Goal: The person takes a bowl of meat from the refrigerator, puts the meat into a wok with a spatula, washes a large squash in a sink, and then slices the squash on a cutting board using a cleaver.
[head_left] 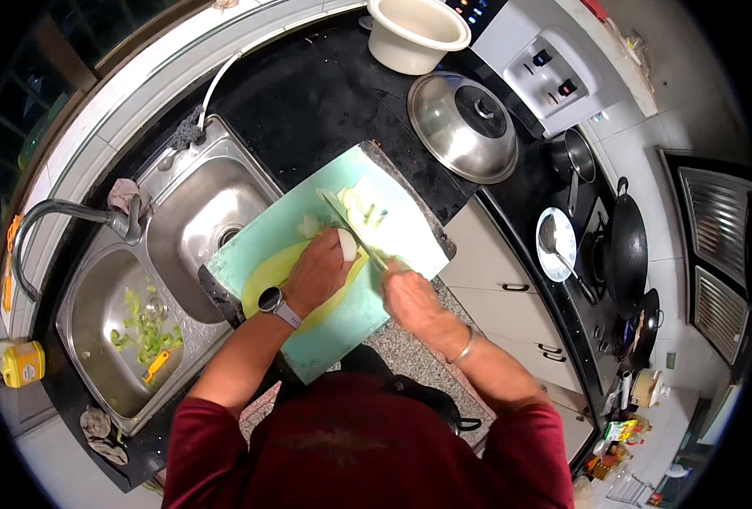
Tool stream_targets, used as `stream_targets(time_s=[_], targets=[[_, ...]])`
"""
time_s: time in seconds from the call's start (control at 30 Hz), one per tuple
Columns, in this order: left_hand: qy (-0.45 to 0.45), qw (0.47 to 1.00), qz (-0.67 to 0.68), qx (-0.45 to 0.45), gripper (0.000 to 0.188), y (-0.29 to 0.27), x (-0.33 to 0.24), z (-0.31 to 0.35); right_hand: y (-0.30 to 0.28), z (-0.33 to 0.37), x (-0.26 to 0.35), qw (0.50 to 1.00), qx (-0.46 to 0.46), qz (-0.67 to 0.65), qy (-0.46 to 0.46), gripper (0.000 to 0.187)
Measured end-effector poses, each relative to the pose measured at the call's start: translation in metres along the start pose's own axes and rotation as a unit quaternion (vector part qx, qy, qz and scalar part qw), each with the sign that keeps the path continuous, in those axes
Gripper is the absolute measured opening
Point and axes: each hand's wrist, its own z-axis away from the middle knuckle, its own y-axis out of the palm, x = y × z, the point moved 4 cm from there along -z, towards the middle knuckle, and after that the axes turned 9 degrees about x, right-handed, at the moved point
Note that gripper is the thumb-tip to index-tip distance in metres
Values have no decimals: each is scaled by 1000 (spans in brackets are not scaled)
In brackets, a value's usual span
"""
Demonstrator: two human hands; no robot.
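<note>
My right hand [410, 299] is closed round the handle of a kitchen knife [352, 226], whose blade slants up and left across the cutting board [329, 338]. My left hand [318, 273], with a watch on its wrist, presses a pale peeled vegetable piece [348, 245] to the board just left of the blade. Pale green vegetable slices [364, 206] lie scattered beyond and right of the knife, and a few whitish pieces [310, 226] rest near its tip. The board is mint green with a yellow-green oval; its far right part is washed out by glare.
Left of the board is a steel double sink [188, 204]; green peelings [149, 327] and a yellow peeler [157, 366] lie in its nearer basin. A steel lid [463, 127] and a cream pot [412, 38] stand beyond. A wok [626, 246] sits at right by a ladle bowl [555, 254].
</note>
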Motion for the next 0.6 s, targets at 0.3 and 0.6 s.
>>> stream_targets(time_s=[0.3, 0.6], targets=[[0, 1000, 5, -10, 14, 0, -4, -2, 8, 2, -8, 1000, -3, 9, 9, 10], [5, 1000, -1, -19, 14, -5, -1, -1, -21, 16, 8, 995, 92, -6, 30, 14]])
